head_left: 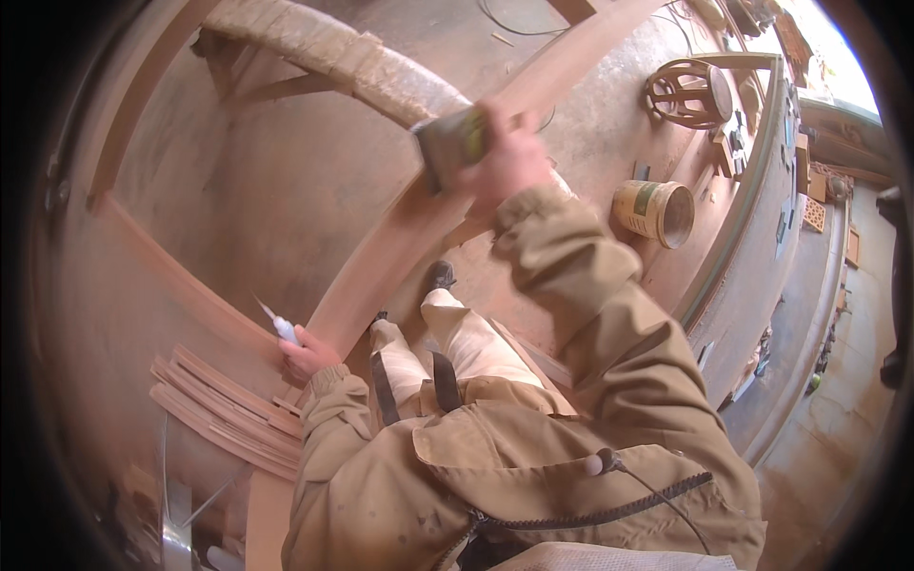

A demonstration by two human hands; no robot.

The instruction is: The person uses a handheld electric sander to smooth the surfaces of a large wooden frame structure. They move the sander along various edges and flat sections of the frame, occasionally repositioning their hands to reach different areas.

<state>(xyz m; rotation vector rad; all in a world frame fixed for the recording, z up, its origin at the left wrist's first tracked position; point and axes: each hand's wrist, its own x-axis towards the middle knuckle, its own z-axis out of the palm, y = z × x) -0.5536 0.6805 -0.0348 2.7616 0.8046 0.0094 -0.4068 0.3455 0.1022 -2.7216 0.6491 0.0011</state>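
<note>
A long wooden plank (381, 249) runs diagonally in front of me, from the lower left to the top right. At its near end my left hand (309, 355) is closed round a small white bottle (285, 329) with a thin pointed nozzle aimed up and left. Farther along, my right hand (514, 157) grips a dark boxy block (446, 150) with a yellow-green patch, over the plank. Motion blurs that hand and the block, so its exact kind is unclear. Its underside, at the wood, is hidden.
A curved wooden frame (143, 95) rises at the left, above stacked wooden strips (224, 409). A plastic-wrapped trestle beam (333, 52) stands beyond the plank. To the right are a tipped bucket (643, 209), a barrel-shaped wooden stool (687, 95) and a long bench (728, 262).
</note>
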